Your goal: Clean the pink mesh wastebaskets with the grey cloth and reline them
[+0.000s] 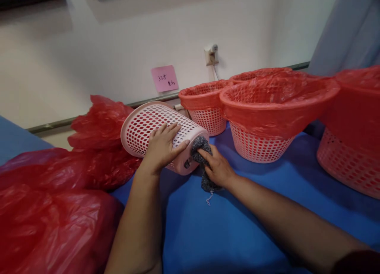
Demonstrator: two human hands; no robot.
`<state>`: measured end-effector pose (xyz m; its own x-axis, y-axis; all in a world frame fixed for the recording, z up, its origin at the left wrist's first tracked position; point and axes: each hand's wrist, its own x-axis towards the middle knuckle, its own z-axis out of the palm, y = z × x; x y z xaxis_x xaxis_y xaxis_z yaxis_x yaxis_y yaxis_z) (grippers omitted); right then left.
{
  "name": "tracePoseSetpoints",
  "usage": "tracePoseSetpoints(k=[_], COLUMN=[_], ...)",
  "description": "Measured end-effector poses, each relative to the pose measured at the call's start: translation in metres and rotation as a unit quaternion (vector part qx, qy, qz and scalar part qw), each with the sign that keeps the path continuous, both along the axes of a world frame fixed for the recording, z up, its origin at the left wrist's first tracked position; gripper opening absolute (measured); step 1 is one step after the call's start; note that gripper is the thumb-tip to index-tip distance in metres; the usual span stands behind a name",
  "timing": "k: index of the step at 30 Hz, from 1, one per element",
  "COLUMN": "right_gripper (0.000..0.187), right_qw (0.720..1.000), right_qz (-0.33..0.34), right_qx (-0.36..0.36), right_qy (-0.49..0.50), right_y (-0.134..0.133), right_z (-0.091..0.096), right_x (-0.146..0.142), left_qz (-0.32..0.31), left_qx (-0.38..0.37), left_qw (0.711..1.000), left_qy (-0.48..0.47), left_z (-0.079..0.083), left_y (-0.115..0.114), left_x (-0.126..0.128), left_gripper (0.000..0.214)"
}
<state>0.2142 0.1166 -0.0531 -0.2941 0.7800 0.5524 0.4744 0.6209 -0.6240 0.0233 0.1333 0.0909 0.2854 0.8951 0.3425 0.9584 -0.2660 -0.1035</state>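
Note:
A pink perforated plastic basket (pixel 148 123) lies on its side on the blue table (pixel 208 226), its open mouth turned to the left. My left hand (pixel 162 146) rests on its wall near the base, fingers spread and pressing it steady. My right hand (pixel 216 168) grips a dark grey cloth (pixel 201 147) and presses it against the basket's solid base. A loose thread hangs from the cloth's lower end.
Several pink baskets lined with red plastic bags (pixel 273 108) stand at the back and right. A heap of loose red bags (pixel 59 187) fills the left side. A pink sticky note (pixel 165 78) and a wall socket (pixel 211 54) are on the wall.

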Motion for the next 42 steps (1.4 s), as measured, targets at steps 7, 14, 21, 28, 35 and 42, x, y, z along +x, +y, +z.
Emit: tracePoseSetpoints(k=[7,14,21,28,35,42], right_gripper=[0.069,0.066,0.071,0.061,0.06,0.064], right_qw=[0.997,0.998,0.999,0.993,0.991,0.99], right_qz=[-0.015,-0.025,-0.006,0.044,-0.071,0.12], right_qx=[0.043,-0.053,0.008,-0.051,-0.11,0.058], right_qy=[0.054,-0.013,0.048,-0.102,-0.037,-0.054], right_y=[-0.006,0.0,-0.006,-0.009,-0.01,-0.028], right_z=[0.006,-0.002,0.002,0.003,0.002,0.006], right_x=[-0.001,0.0,0.001,0.002,0.01,-0.004], left_qz=[0.006,0.007,0.0,0.001,0.003,0.005], left_qx=[0.004,0.005,0.017,0.012,0.018,0.014], left_qw=[1.0,1.0,1.0,1.0,1.0,0.999], left_qy=[-0.012,-0.015,-0.017,-0.025,-0.026,-0.034], left_z=[-0.002,-0.002,-0.003,-0.003,-0.003,-0.002], left_y=[0.0,0.0,0.001,0.001,0.0,0.001], left_x=[0.001,0.002,0.001,0.0,0.002,0.003], left_gripper=[0.06,0.06,0.06,0.06,0.06,0.058])
